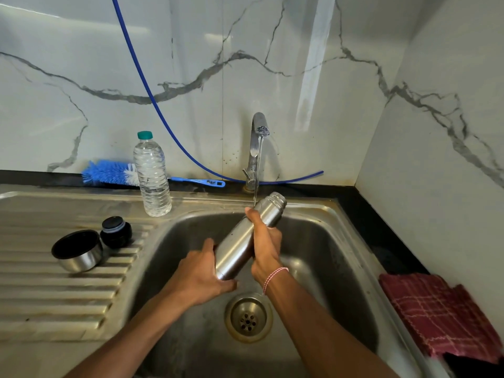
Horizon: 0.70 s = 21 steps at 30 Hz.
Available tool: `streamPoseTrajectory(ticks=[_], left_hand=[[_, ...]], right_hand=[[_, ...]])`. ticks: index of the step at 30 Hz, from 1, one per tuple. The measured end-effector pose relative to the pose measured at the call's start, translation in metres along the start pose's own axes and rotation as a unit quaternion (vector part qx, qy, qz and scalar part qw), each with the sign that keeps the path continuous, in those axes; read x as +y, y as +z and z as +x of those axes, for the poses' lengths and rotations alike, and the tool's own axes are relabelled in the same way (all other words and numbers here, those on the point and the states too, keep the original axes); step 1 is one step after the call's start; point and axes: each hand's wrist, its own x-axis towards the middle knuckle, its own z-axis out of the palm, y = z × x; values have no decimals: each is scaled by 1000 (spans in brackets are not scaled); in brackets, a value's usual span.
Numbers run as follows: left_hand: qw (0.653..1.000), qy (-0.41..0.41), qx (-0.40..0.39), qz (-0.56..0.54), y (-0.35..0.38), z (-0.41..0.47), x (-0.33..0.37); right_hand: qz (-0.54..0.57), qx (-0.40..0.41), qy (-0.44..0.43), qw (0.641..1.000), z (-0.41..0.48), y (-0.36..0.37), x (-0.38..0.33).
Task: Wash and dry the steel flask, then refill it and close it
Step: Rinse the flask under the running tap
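the left hand (201, 271) curls round the base of the steel flask (242, 241), the right hand (266, 248) wraps its upper body, over the sink (330, 271). the flask tilts, open mouth away, under the tap (259, 126) and its stream (257, 170). steel cap (77, 251) and black stopper (116, 231) lie left of the left hand.

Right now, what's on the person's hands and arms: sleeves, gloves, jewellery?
Both forearms are bare: no sleeves in view, no gloves. The wrist of the right hand carries a thin red-and-white twisted thread bracelet. The left hand and its wrist carry nothing visible.
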Motion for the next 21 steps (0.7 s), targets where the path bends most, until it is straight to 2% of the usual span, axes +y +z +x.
streamPoseTrajectory(ticks=[2, 3, 5, 6, 7, 8, 10, 11, 12, 13, 14, 15, 17, 18, 19, 20, 21], left_hand=[[998, -5, -14, -54, -3, 1, -6], [987, -29, -33, -152, -6, 1, -9], [919, -86, -122, -366, -10, -5, -10], [891, -107, -145, -416, -10, -7, -10], [885, -110, -145, -428, -8, -8, -8], [904, -100, -122, -398, -5, -6, -6], [970, -52, -42, -236, 2, 0, -3], [987, -25, -5, -156, 3, 1, -3], [992, -12, 21, -125, 2, 1, -3], [991, -10, 27, -129, 0, 2, -4], [982, -23, 12, -186, -2, 1, -6], [959, -45, -22, -280, -5, 0, -8], [874, -103, -121, -460, -11, -7, -7], [854, -120, -134, -487, -12, -8, -7], [855, -123, -125, -488, -10, -9, -5], [890, -108, -94, -433, -8, -8, -3], [941, -81, -59, -322, -5, -4, -3]], right_hand=[[15, -37, 11, 999, -1, -1, -3], [30, -70, 22, 997, -3, -2, -4], [48, -142, 42, 988, -3, -2, -6], [55, -150, 41, 986, -3, -1, -5], [61, -138, 41, 988, -3, 0, -4], [61, -106, 42, 992, -4, 1, -3], [51, -33, 32, 998, -4, 1, -3], [50, -17, 29, 998, -4, 0, -3], [55, -18, 29, 998, -4, -1, -4], [59, -33, 33, 997, -3, -3, -4], [63, -58, 40, 995, -3, -4, -5], [70, -91, 45, 992, -4, -4, -6], [76, -147, 61, 984, -8, -1, -6], [72, -149, 59, 984, -7, 1, -3], [68, -135, 52, 987, -5, 3, 1], [61, -106, 43, 992, -5, 4, 2], [47, -72, 33, 996, -5, 5, 4]])
